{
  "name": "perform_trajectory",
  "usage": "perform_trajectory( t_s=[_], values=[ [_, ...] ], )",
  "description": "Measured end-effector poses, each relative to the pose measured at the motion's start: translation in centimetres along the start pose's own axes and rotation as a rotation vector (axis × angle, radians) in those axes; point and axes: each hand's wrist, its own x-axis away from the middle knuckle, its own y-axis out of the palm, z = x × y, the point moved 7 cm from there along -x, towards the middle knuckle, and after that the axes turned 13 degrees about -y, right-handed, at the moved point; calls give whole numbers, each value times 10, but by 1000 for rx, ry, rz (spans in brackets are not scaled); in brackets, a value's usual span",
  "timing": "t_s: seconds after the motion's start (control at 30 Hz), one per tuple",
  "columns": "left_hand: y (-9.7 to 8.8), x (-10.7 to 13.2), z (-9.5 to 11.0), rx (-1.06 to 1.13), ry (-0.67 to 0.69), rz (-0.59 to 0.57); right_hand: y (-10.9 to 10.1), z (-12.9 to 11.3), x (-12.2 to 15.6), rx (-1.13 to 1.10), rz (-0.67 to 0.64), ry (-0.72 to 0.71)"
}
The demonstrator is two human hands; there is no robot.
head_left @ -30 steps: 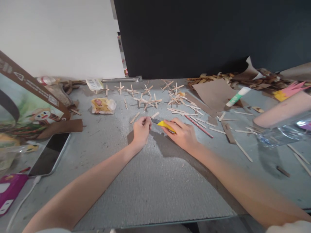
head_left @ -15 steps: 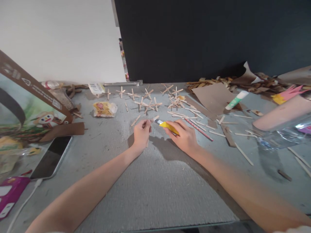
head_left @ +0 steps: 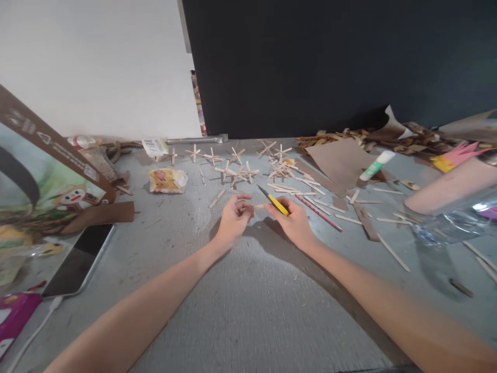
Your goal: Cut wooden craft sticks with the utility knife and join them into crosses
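Near the stick clutter (head_left: pixel 236 173), over open table (head_left: pixel 248 290), left hand (head_left: pixel 233 217) pinches a stick piece (head_left: pixel 258 206), right hand (head_left: pixel 295 224) grips a cutter (head_left: pixel 278 204).

The right hand (head_left: pixel 295 224) hides the handle end of the utility knife (head_left: pixel 278 202). Just left of the knife, a wooden stick piece (head_left: pixel 259 206) (too small to read clearly) disappears among the fingers (head_left: pixel 241 208) of the left hand (head_left: pixel 232 218). Far right, a clear plastic bottle (head_left: pixel 442 227) is cropped.

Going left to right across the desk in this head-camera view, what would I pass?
A phone → yellow snack packet → left hand → right hand, gripping a yellow cutter → red pencil → glue stick → clear plastic bottle.
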Motion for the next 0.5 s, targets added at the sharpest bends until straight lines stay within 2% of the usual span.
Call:
perform_trajectory(
  t_s=[0.23,0.37,0.43,0.5],
  values=[
    [-3,-1,3,107,-3,-12,10,1,3,-46,-98,46],
    [9,2,4,-92,-9,-106,15,-3,6,-84,-118,59],
    [11,5,3,-177,4,-95,17,-6,6,-84,-133,45],
    [9,6,5,-172,42,-43,16,-9,6,-78,-132,23]
  ],
)
